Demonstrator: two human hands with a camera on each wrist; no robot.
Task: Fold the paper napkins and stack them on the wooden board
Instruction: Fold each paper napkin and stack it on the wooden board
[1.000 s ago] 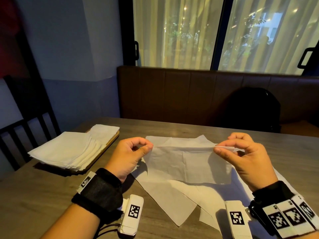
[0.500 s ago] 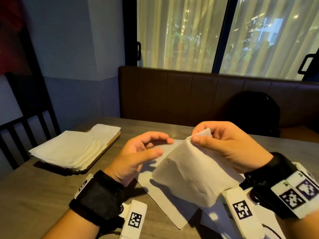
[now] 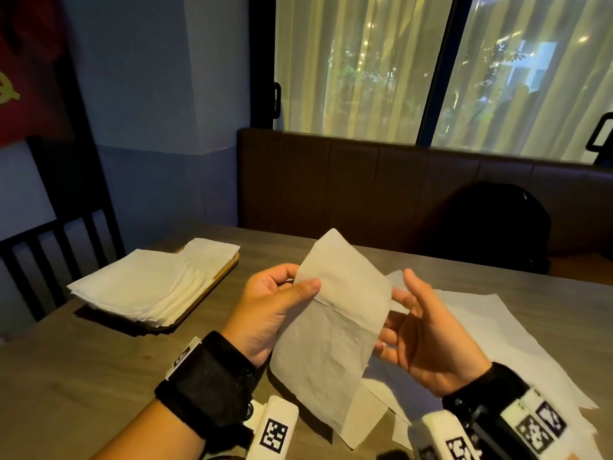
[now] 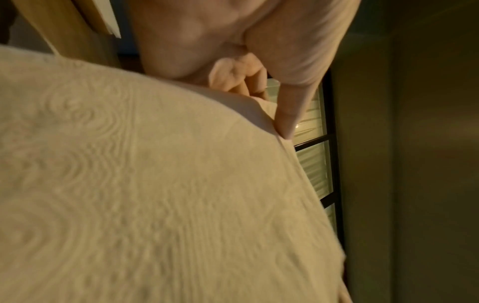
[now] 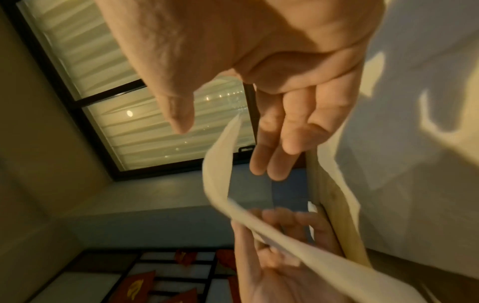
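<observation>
A folded white paper napkin (image 3: 335,313) hangs in the air above the table, seen edge-on in the right wrist view as the napkin (image 5: 220,174). My left hand (image 3: 282,293) pinches its left edge between thumb and fingers; the left wrist view shows the thumb (image 4: 290,114) pressed on the napkin (image 4: 155,194). My right hand (image 3: 418,327) is just right of the napkin, palm up, fingers straight and spread, holding nothing. On the left, the wooden board (image 3: 229,270) carries a stack of folded napkins (image 3: 142,287).
Several unfolded napkins (image 3: 497,333) lie spread on the table under and right of my hands. The wooden table (image 3: 83,376) runs to a brown bench back (image 3: 365,180). A dark chair (image 3: 59,234) stands at the left and a black backpack (image 3: 497,224) sits on the bench.
My right hand folded the napkin over to the left, passed it to my left hand, then let go and opened. My left hand took the napkin's edge and now holds it up.
</observation>
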